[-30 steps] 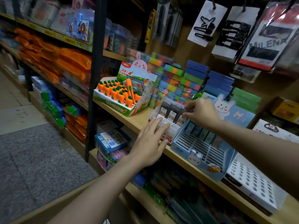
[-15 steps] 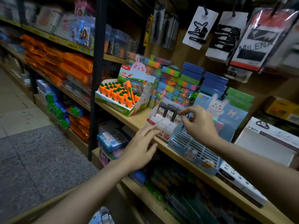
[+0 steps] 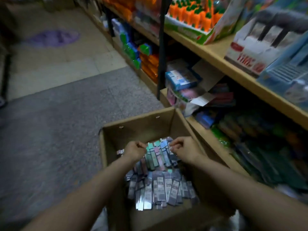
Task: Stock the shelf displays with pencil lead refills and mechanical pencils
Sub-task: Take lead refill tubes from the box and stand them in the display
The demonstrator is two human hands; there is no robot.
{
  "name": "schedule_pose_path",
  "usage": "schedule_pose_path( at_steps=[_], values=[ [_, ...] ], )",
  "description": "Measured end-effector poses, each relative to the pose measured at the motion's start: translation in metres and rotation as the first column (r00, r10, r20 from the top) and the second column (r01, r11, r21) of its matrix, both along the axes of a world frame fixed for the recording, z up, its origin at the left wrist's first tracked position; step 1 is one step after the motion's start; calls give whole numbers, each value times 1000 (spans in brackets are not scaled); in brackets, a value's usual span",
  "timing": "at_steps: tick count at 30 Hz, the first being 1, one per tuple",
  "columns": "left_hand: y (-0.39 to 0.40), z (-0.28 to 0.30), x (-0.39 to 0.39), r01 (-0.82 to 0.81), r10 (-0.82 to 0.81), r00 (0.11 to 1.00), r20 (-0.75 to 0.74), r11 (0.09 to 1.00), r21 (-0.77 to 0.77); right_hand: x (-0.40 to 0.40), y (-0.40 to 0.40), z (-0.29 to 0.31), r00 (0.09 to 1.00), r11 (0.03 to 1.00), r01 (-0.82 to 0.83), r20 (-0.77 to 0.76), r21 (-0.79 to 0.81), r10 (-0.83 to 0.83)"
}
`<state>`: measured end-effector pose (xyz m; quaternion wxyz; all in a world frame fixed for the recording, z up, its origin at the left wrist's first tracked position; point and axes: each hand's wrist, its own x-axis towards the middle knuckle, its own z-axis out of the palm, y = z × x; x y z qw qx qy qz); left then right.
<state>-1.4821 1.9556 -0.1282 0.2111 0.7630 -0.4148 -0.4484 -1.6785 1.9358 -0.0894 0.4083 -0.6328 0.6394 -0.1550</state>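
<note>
reaching into carton [image 3: 141, 129], left hand [image 3: 134, 150], right hand [image 3: 183, 150] curl over refills [image 3: 156, 154]; grip unclear.

Floor [image 3: 50, 130]: grey speckled surface near the viewer, paler tiles beyond; an open cardboard box [image 3: 138, 129] stands on it, beside the shelving.
Upper shelf [image 3: 215, 55]: wooden board; carries a green-edged display of orange carrot-shaped items [image 3: 198, 15], a white-and-red display box [image 3: 250, 52] and, just beside it, a pale blue display tray [image 3: 288, 75].
Lower shelf [image 3: 205, 130]: wooden board; carries blurred coloured packets, including a blue box [image 3: 181, 79] atop others.
</note>
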Motion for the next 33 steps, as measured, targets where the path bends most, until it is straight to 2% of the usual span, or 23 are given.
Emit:
schedule_pose_path(
  at_steps=[2,6,11,17,22,25,29,33],
  values=[
    [13,-31,-9,-129,130,991,-12,991,42,5,1,-27,998,998,20,-62,59,-17],
    [28,-70,-23,-265,260,960,104,963,44,8,1,-68,987,993,-43,-147,107,59],
    [29,-97,-37,-183,186,944,274,983,-37,16,-1,-115,943,988,-145,-295,58,155],
    [18,-115,-35,-250,236,893,382,968,-14,24,-6,-152,862,976,-206,-460,68,214],
    [13,-120,-41,-303,318,897,308,948,-97,31,0,-162,836,974,-225,-506,35,211],
    [11,-123,-41,-392,413,880,234,910,-132,29,-7,-160,885,984,-170,-448,-61,125],
    [9,-127,-38,-509,517,849,111,856,-92,28,-22,-158,926,992,-56,-379,-117,8],
    [5,-129,-36,-534,541,829,142,841,-85,35,-24,-160,902,994,-34,-431,-102,-14]
  ],
)
